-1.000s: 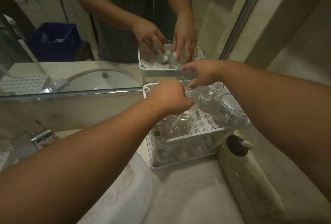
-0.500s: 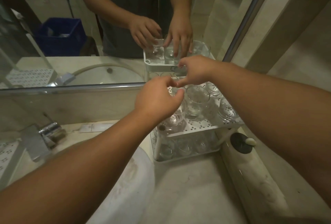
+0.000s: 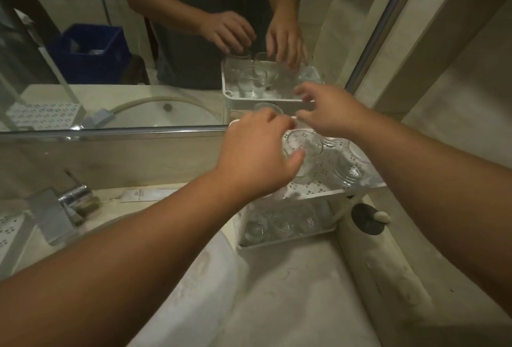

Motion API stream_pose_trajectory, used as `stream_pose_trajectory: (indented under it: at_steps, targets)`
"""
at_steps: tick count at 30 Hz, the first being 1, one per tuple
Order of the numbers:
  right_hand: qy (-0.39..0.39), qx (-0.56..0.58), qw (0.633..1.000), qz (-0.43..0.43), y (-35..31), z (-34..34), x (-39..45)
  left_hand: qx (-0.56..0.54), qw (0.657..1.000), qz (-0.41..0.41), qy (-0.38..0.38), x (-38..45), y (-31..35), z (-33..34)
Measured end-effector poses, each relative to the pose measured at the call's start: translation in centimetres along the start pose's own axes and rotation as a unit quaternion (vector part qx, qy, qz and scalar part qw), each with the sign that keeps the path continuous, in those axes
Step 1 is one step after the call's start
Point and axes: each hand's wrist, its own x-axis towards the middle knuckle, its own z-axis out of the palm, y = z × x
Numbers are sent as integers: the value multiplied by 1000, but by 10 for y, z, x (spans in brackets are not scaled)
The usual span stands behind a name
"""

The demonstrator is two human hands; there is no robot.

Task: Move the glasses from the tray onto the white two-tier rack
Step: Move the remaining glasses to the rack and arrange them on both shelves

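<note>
Glasses (image 3: 303, 149) on white rack (image 3: 310, 194), partly hidden by blurred hands (image 3: 257, 158)

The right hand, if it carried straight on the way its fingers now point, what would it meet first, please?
The right hand points toward the mirror, fingers spread above the back edge of the white two-tier rack. Nothing visibly lies between, so it would probably meet the mirror first, though depth is unclear.

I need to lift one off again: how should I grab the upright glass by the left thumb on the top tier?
Grip the glass round its upper wall, just under the open rim, coming from above. It stands mouth-up, with neighbouring glasses close on its right, so a side approach looks crowded.
</note>
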Motion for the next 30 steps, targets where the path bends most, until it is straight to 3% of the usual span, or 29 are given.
stream_pose_trajectory:
  at_steps: [4, 8, 17, 22, 26, 30]
  targets:
    - [38, -85, 990, 109, 36, -11, -30, 122, 984, 52, -118, 21, 26, 4]
    - [-37, -81, 978, 188, 59, -6, -66, 191, 972, 54, -124, 34, 34, 16]
    - [-21, -4, 986, 166, 62, 13, -91, 185, 975, 8, -122, 53, 28, 24]
    - [-12, 8, 989, 150, 51, 20, -92, 112, 987, -59, -96, 38, 13, 19]
    - [7, 23, 987, 156, 41, 28, -89, 113, 975, -118, -151, 6, 1, 15]
    - [25, 44, 985, 166, 37, 33, -81, 88, 975, -118, -167, -9, -3, 11]
